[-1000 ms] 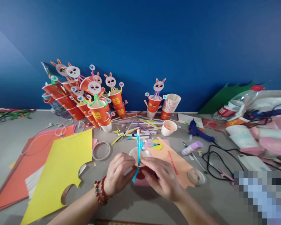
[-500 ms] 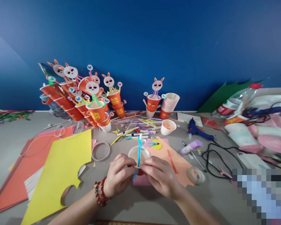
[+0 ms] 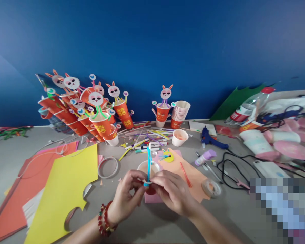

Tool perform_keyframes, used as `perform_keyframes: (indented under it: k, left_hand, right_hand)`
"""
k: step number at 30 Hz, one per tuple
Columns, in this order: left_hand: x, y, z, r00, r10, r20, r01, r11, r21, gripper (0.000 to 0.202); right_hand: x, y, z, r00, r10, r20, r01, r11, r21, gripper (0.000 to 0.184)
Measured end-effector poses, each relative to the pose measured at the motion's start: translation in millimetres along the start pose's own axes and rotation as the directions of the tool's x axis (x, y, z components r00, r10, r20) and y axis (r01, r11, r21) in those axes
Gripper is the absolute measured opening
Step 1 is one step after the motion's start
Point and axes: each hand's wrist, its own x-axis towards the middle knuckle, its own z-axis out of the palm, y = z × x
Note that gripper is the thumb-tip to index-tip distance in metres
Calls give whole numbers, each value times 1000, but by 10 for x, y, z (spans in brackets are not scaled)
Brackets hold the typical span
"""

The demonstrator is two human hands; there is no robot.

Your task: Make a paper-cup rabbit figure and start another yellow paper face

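My left hand (image 3: 127, 196) and my right hand (image 3: 171, 193) meet over a red paper cup (image 3: 152, 168) with a white inside, near the table's front. Both hands pinch the lower end of an upright blue pipe cleaner (image 3: 148, 161) at the cup's near rim. A bead bracelet (image 3: 103, 219) is on my left wrist. The cup's red body is mostly hidden behind my fingers.
Finished bunny cups (image 3: 99, 118) stand stacked at the back left, one more (image 3: 163, 110) beside a stack of plain cups (image 3: 181, 112). Yellow (image 3: 63, 189) and orange paper sheets lie left. A blue glue gun (image 3: 210, 139), glue stick (image 3: 205, 157), tape rolls (image 3: 209, 188), markers and cables lie right.
The pipe cleaner's lower end has been drawn up from below the cup to its rim, and both hands have risen slightly. The view has shifted a little to the right.
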Motion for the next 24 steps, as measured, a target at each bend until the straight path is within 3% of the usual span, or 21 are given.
perform_keyframes:
  k: [4,9,19,24]
  left_hand:
    - [35,58,15,992,-120,-42,110,976,-187,26]
    - [122,117,-5,983,-183,9,178,944,-279,33]
    - [143,-48,-22,991,-132,34,134,906,-402,25]
    - [169,-125,-29,987,-137,82,159,878,-452,32]
  right_hand:
    - [-8,-27,11,1000,-3,-28,3,1000,-26,28]
    - [22,-40,-7,999,-25,-25,23,999,-47,29]
    - [50,-55,-44,996,-33,-86,31,999,-20,26]
    - [4,-23,-55,994,-67,-83,65,997,-28,29]
